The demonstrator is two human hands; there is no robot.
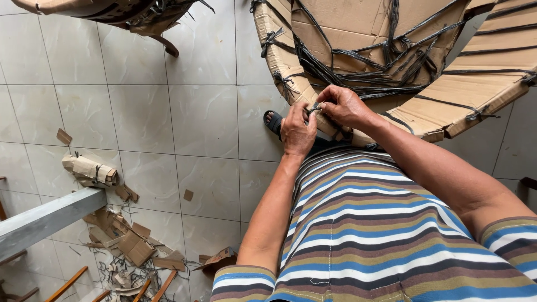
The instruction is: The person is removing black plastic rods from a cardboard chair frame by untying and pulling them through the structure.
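Note:
A large curved cardboard piece (347, 33), bound with several black plastic straps (386, 72), rests against my lap at the upper right. My left hand (297, 131) and my right hand (342, 106) meet at its lower edge. Both pinch a thin black strap (314, 107) between their fingertips, close together. My striped shirt fills the lower right. A sandalled foot (273, 120) shows just left of my left hand.
Grey floor tiles (184, 123) spread to the left. Cardboard scraps and strap offcuts (131, 246) lie at the lower left beside a grey beam (45, 221). A rolled cardboard bundle (89, 170) lies nearby. Another strapped cardboard piece (112, 11) is at the top left.

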